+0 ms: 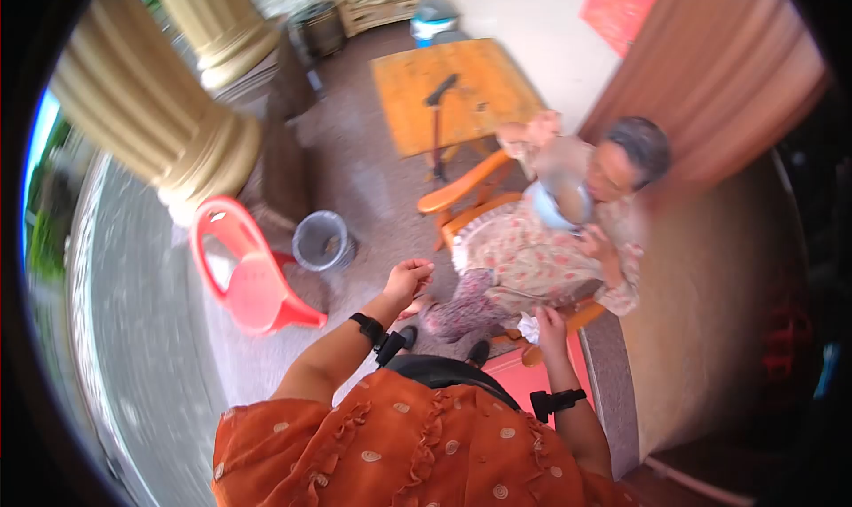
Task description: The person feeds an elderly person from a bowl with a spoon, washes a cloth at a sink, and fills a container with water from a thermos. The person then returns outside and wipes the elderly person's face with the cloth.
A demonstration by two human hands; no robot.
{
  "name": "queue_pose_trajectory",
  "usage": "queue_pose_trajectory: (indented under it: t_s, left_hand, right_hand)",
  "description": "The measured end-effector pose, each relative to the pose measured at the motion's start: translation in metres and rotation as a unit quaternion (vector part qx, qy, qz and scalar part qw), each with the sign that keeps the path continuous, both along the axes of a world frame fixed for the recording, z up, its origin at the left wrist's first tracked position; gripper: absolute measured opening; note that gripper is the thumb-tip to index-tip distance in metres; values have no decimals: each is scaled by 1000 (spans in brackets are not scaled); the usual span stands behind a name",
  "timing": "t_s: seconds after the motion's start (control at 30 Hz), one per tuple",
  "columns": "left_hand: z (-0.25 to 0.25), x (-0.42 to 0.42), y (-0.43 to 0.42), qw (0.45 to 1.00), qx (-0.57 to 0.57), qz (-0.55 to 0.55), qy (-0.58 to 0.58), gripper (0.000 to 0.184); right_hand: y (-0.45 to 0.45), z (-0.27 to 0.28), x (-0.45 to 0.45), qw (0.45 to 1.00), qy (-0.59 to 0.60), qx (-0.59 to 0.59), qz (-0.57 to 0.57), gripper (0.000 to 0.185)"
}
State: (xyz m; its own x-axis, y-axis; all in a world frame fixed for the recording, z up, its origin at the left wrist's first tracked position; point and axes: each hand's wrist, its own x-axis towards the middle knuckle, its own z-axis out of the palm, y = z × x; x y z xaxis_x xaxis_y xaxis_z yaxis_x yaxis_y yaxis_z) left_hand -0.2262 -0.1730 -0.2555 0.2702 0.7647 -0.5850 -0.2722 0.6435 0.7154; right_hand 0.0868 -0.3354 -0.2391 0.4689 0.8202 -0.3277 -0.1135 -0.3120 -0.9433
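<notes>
My left hand (408, 281) hangs in front of the seated person's knees, its fingers curled together; whether anything is in them I cannot make out. In my right hand (552, 328) a crumpled white tissue (529, 328) is pinched, beside the person's lap. Facing me, a person in a floral top (550, 254) sits on a wooden armchair (470, 187). A light-blue bowl (559, 207), blurred, is near that person's face, with one of their hands close to its lower side. Their other hand is raised by the table.
A red plastic chair (253, 285) and a grey bin (323, 241) stand at left, near thick columns (191, 134). Behind the armchair is a wooden table (461, 81), with a dark-handled cane (436, 121) leaning on it. A red stool (532, 374) is below my right hand.
</notes>
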Motion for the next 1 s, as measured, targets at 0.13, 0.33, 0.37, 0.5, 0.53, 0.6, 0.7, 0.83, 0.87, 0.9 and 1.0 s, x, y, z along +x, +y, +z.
queue_pose_trajectory:
  t_s: [0.13,0.33,0.37,0.5,0.53,0.6,0.7,0.83,0.87,0.9,1.0]
  left_hand:
    - [-20,-152,-60,990,-73,85,87,19]
    - [-17,-304,-173,957,-166,233,49,28]
    - [-20,-319,-186,946,-180,262,64,27]
    - [-40,-347,-205,896,-247,352,112,34]
    - [-49,-353,-207,892,-262,354,104,43]
    - [-60,-355,-203,898,-263,334,116,49]
    - [-82,-341,-177,928,-255,261,79,59]
    - [-87,-290,-115,952,-246,130,127,61]
    - [-85,-273,-104,960,-226,102,130,61]
    - [-83,-255,-96,966,-205,79,133,61]
    - [-94,-201,-76,976,-152,-31,152,61]
  right_hand:
    - [56,-20,-84,986,50,-78,140,22]
    - [161,-5,-280,921,100,-127,355,38]
    - [184,-9,-311,910,45,-134,389,50]
    - [224,1,-401,913,112,-97,380,73]
    - [224,1,-410,902,98,-62,416,71]
    - [213,1,-408,870,41,-13,491,69]
    - [166,13,-342,803,-90,-21,588,60]
    - [71,27,-214,768,-301,-83,559,44]
    - [41,28,-181,775,-323,-120,529,46]
    - [8,25,-149,779,-343,-156,501,47]
    - [-101,8,-59,839,-331,-162,401,49]
